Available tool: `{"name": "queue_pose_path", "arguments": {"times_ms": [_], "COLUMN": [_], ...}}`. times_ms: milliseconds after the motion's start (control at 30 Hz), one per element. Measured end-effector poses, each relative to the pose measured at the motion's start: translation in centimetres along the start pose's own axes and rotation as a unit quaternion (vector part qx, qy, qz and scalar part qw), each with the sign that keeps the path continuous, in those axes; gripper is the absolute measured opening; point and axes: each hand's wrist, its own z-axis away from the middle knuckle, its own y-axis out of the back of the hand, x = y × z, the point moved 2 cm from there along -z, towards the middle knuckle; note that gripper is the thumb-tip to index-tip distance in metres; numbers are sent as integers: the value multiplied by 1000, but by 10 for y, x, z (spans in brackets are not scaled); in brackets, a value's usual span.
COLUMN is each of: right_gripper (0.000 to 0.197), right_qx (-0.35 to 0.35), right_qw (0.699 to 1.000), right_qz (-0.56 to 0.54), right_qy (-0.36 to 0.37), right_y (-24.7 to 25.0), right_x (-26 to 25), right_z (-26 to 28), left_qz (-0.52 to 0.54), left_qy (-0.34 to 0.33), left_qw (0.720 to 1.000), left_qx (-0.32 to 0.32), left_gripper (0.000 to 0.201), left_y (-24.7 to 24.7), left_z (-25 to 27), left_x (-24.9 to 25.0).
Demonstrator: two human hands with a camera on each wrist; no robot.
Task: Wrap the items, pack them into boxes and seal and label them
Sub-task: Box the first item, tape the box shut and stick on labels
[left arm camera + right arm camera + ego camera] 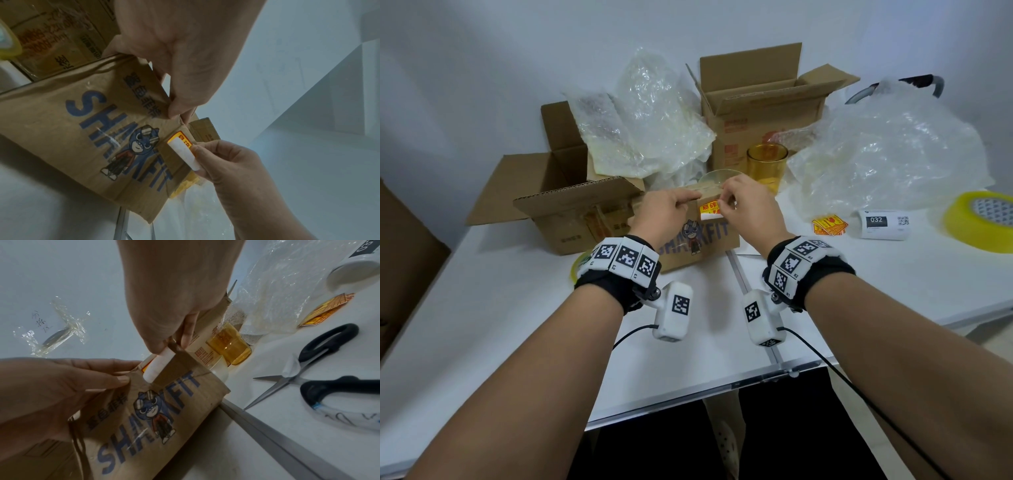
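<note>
Meanwhile, left hand (669,210) grips the box (698,240) top while right hand (748,209) pinches the sticker's (710,211) backing against it.

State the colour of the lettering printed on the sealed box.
Blue lettering on the brown box, clearest in the left wrist view.

Head view bright, edges bowed; both wrist views dim, softly blurred
</note>
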Motion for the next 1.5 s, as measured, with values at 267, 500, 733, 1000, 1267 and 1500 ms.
{"name": "queue_pose_path", "arguments": {"times_ms": [267, 500, 733, 1000, 1267, 1500], "right_gripper": [13, 11, 11, 14, 14, 44], "right_qx": [5, 12, 21, 8, 9, -3], "right_qw": [1000, 1000, 1000, 999, 998, 993], "right_qz": [17, 14, 3, -34, -49, -112], "right_qy": [0, 11, 16, -14, -25, -34], "right_y": [0, 1, -2, -2, 0, -4], "right_x": [-4, -7, -4, 0, 2, 9], "right_z": [4, 8, 11, 7, 8, 11], "left_qz": [14, -26, -29, -16, -11, -6], "left_qy": [48, 33, 49, 51, 55, 51], "left_qw": [998, 996, 992, 992, 992, 992], "left_qx": [40, 82, 115, 115, 113, 115], "left_gripper": [20, 21, 12, 8, 9, 8], "left_y": [-1, -7, -14, -14, -15, -16], "left_z": [11, 13, 10, 10, 10, 11], "left_x": [10, 13, 12, 10, 9, 9]}}
